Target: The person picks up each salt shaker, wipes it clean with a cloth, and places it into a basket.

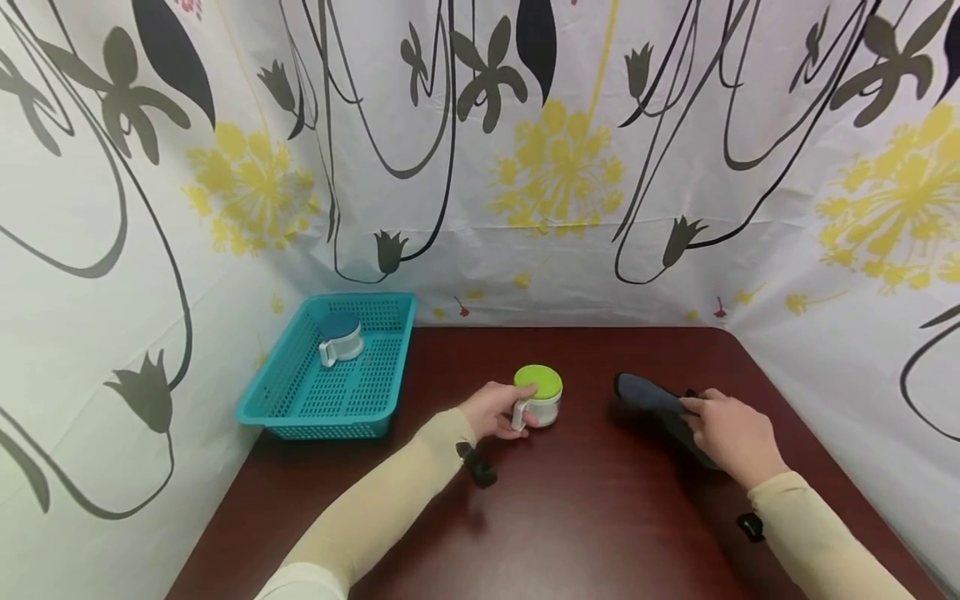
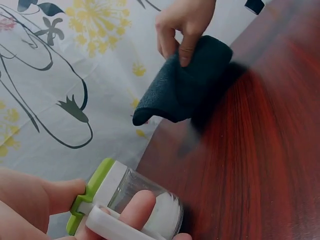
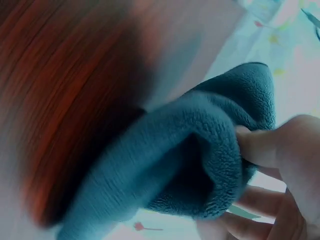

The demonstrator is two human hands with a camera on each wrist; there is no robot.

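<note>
A small clear jar [image 1: 545, 410] with a green lid [image 1: 538, 381] and a white handle stands on the dark red table. My left hand [image 1: 497, 408] grips it by the handle, thumb against the lid's edge. In the left wrist view, white contents show inside the jar [image 2: 167, 212]. Off to the right, my right hand [image 1: 731, 433] pinches a dark blue-grey cloth [image 1: 647, 393] between thumb and fingers. The cloth [image 3: 165, 150] hangs folded and bent over the table in the right wrist view, its pile fuzzy.
A turquoise basket [image 1: 397, 367] stands at the table's back left. Inside it sits another jar with a blue lid [image 1: 340, 324] and white handle. Patterned white curtains [image 1: 480, 183] enclose the back and sides of the table [image 1: 585, 517].
</note>
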